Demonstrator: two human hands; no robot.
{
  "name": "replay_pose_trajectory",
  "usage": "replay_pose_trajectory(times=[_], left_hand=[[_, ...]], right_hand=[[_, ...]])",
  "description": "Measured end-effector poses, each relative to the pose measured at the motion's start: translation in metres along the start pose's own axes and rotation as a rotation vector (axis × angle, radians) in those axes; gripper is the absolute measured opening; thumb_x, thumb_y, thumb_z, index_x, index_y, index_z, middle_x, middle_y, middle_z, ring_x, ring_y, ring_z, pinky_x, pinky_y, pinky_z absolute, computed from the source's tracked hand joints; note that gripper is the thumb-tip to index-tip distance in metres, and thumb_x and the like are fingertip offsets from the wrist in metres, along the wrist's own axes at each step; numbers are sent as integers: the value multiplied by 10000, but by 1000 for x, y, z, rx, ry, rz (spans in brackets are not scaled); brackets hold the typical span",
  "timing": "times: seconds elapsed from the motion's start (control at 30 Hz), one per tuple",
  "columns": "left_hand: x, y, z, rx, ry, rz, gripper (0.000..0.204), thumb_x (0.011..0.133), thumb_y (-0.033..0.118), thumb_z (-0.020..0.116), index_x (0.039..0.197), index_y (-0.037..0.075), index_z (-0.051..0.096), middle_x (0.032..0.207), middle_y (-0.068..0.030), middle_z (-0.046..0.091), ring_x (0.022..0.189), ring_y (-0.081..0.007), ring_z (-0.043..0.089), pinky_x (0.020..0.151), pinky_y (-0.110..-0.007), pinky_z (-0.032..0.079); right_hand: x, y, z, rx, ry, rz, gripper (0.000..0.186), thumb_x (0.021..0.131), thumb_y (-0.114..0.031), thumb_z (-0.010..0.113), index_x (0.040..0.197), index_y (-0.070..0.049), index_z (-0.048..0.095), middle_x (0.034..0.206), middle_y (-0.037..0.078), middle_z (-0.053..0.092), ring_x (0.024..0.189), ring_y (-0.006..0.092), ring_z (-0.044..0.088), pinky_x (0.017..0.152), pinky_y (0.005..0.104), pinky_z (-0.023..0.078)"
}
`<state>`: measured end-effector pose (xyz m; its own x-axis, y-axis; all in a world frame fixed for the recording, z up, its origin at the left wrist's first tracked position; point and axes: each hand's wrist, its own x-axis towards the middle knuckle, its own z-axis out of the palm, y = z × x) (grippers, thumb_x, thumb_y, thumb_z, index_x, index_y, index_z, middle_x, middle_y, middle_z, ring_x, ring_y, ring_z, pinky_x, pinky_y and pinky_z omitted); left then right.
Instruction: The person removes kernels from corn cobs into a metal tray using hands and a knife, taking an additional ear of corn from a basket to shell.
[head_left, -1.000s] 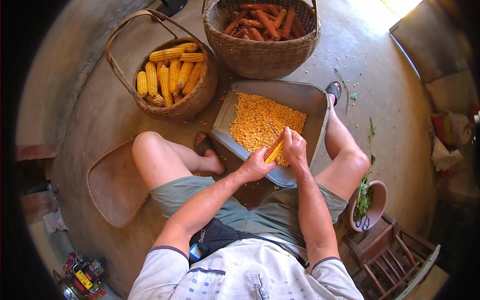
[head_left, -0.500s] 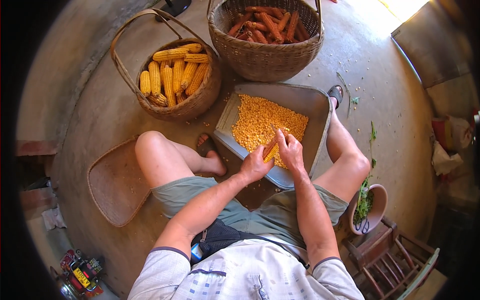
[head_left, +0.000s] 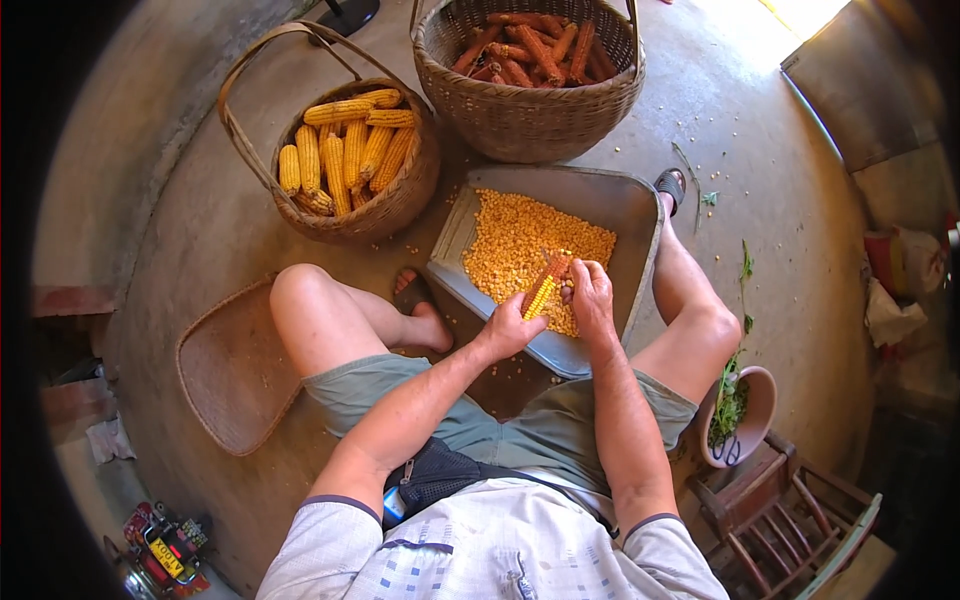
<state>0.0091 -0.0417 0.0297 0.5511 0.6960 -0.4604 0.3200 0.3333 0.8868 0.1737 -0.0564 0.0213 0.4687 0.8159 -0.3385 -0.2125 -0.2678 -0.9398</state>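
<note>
The left hand [head_left: 512,328] grips the near end of a cob [head_left: 545,287], fingers wrapped round it; the cob tilts up toward the far right, part yellow rows, part stripped red. The right hand [head_left: 591,291] is half curled just right of the cob, thumb toward it; whether it touches the cob or pinches anything, I cannot tell.

The cob is above the near half of a grey pan [head_left: 628,200]. Loose kernels [head_left: 530,230] spread over the pan's left and middle, while its grey bottom shows along the right side. The left hand is over the pan's near-left edge, the right hand inside its right edge.

The right foot [head_left: 671,188] is just beside the pan's far-right corner; the left foot [head_left: 425,312] is near its left edge. Between the pan and the left basket [head_left: 400,212], a narrow strip of floor [head_left: 810,250] shows scattered kernels. That basket holds yellow ears [head_left: 350,150]. The far basket [head_left: 530,122], close behind the pan's far rim, holds red stripped cobs [head_left: 545,45].

Left of the left knee lies a woven tray [head_left: 235,370]. Near right, well apart from the hands, stand a bucket [head_left: 765,400] with greens [head_left: 727,412] and a wooden chair [head_left: 765,520].
</note>
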Motion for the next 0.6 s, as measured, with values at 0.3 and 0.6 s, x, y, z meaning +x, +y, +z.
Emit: replay_pose_trajectory(times=[0.3, 0.6], left_hand=[[-9, 0, 1, 570, 137, 167, 405, 819, 255, 710, 1106, 3, 576, 851, -191, 658, 776, -257, 648, 756, -402, 521], [-12, 19, -5, -293, -279, -213, 171, 905, 184, 627, 951, 62, 516, 724, -12, 544, 535, -108, 506, 463, -271, 421]], right_hand=[[6, -6, -22, -487, -16, -214, 473, 1024, -401, 501, 784, 1, 565, 624, 56, 534, 596, 160, 539, 564, 333, 433], [-1, -12, -21, 240, -154, 91, 318, 1054, -268, 454, 853, -35, 537, 674, 13, 530, 591, 94, 504, 538, 252, 437]])
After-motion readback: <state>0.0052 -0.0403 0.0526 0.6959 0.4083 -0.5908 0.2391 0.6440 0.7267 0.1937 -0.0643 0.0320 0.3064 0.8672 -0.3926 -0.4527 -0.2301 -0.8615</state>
